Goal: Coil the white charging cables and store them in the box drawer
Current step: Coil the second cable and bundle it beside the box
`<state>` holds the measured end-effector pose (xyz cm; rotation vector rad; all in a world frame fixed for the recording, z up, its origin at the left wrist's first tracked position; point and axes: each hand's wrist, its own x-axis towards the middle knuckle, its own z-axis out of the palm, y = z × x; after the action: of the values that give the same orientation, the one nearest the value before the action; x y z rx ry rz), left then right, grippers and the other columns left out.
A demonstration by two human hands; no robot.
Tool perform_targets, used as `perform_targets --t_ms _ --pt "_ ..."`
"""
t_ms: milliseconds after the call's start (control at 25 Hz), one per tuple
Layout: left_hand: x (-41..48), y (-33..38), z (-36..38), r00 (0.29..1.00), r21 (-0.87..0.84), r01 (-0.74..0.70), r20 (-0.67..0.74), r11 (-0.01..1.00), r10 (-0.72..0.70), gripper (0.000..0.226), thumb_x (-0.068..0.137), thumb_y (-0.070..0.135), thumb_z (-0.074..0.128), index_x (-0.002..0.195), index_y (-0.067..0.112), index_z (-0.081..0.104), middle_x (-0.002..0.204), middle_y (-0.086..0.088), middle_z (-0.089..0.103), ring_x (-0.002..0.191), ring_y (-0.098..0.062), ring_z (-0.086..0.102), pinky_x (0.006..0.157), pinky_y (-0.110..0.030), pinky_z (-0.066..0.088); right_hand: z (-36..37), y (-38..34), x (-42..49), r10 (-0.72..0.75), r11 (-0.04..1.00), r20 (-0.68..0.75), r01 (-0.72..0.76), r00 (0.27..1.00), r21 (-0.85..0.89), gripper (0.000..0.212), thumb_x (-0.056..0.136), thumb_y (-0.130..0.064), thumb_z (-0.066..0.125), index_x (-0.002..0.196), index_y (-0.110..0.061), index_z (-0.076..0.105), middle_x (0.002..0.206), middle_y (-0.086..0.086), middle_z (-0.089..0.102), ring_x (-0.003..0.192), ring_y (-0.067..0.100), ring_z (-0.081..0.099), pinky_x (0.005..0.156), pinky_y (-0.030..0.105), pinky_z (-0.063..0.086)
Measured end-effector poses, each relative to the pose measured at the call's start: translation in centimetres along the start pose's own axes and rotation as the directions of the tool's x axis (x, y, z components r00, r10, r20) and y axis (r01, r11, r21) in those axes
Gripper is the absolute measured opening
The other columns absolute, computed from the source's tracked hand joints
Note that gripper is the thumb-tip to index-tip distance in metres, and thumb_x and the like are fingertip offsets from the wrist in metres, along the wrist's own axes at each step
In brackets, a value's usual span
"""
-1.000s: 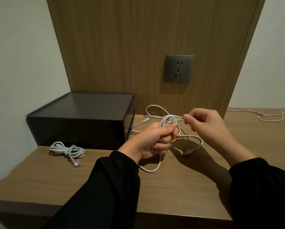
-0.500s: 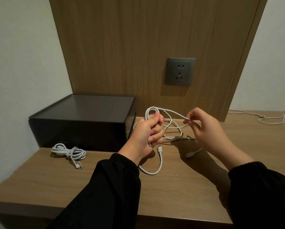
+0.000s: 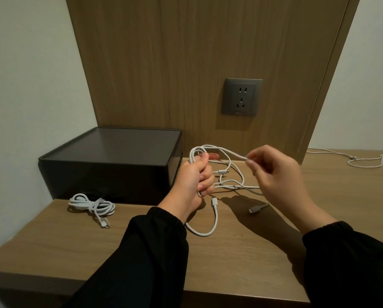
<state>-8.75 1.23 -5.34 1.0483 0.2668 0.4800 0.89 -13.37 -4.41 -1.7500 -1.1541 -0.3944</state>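
My left hand (image 3: 193, 181) grips a bundle of loops of a white charging cable (image 3: 227, 172) above the wooden table (image 3: 230, 258). A long loop and a plug end (image 3: 215, 203) hang below the fist. My right hand (image 3: 275, 174) pinches a strand of the same cable at about the height of the left fist, to its right. Another plug (image 3: 256, 208) lies on the table under my right hand. A coiled white cable (image 3: 92, 206) rests in front of the dark box drawer (image 3: 110, 163), which is closed. A third white cable (image 3: 364, 161) lies loose at the far right.
A grey wall socket (image 3: 241, 97) sits in the wood panel behind my hands. The box stands against the left wall. The table's front edge runs close below my black sleeves.
My left hand rose with the loops and turned upright. My right hand drew a strand out to the right, widening the gap between the hands.
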Motion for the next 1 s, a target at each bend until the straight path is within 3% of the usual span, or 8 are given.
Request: perform_targets --t_ms 120,280,440,760,880,1000 --pt "0.1 0.1 -0.2 0.999 -0.037 -0.017 -0.044 0.999 0.015 0.033 0.101 0.026 0.039 0.108 0.005 0.063 0.047 0.003 0.032 0.033 -0.006 0.026 0.035 -0.020 0.024 0.8 -0.1 -0.6 -0.065 0.997 0.138 0.070 0.988 -0.036 0.007 0.082 -0.011 0.066 0.087 -0.015 0.066 0.070 -0.004 0.063 0.064 0.008 0.057 0.058 0.026 0.050" --pt "0.1 0.1 -0.1 0.997 -0.014 -0.029 -0.069 0.999 0.028 0.035 0.101 0.027 0.039 0.105 0.003 0.065 0.048 0.001 0.033 0.033 -0.007 0.027 0.035 -0.020 0.025 1.9 -0.2 -1.1 -0.180 0.973 0.210 0.206 0.961 -0.107 0.003 0.082 -0.012 0.067 0.084 -0.015 0.067 0.069 -0.002 0.065 0.060 0.014 0.057 0.056 0.038 0.051" --pt "0.1 0.1 -0.1 0.998 0.018 -0.031 -0.053 0.999 0.032 0.036 0.101 0.027 0.039 0.104 0.002 0.066 0.048 0.000 0.034 0.033 -0.007 0.027 0.037 -0.021 0.026 2.1 -0.2 -1.2 -0.185 0.966 0.265 0.225 0.946 -0.128 0.003 0.083 -0.014 0.066 0.084 -0.015 0.069 0.075 -0.001 0.068 0.066 0.015 0.060 0.059 0.039 0.052" --pt "-0.1 0.3 0.0 0.991 0.008 -0.069 -0.116 0.998 0.069 0.034 0.101 0.029 0.040 0.089 0.006 0.061 0.045 0.002 0.034 0.033 -0.008 0.028 0.036 -0.021 0.025 2.1 -0.2 -1.0 -0.138 0.953 0.140 0.170 0.981 -0.251 0.008 0.086 -0.014 0.062 0.091 -0.017 0.066 0.074 -0.006 0.065 0.062 0.012 0.053 0.055 0.029 0.045" --pt "0.0 0.3 0.1 0.985 -0.005 -0.074 -0.157 0.997 0.072 0.034 0.099 0.034 0.044 0.084 0.009 0.061 0.045 0.003 0.034 0.034 -0.008 0.028 0.036 -0.020 0.026 2.3 -0.5 -1.3 -0.131 0.965 0.162 0.163 0.978 -0.203 0.014 0.086 -0.011 0.061 0.100 -0.014 0.063 0.080 -0.002 0.068 0.068 0.016 0.060 0.059 0.033 0.050" --pt "0.0 0.5 0.2 0.978 -0.015 -0.068 -0.197 0.998 0.064 0.031 0.098 0.033 0.046 0.082 0.010 0.059 0.049 0.002 0.037 0.037 -0.008 0.032 0.039 -0.020 0.027 2.2 -0.4 -1.2 -0.096 0.969 0.065 0.108 0.993 -0.224 0.016 0.084 -0.022 0.065 0.097 -0.014 0.060 0.069 -0.003 0.064 0.060 0.014 0.059 0.055 0.035 0.053"
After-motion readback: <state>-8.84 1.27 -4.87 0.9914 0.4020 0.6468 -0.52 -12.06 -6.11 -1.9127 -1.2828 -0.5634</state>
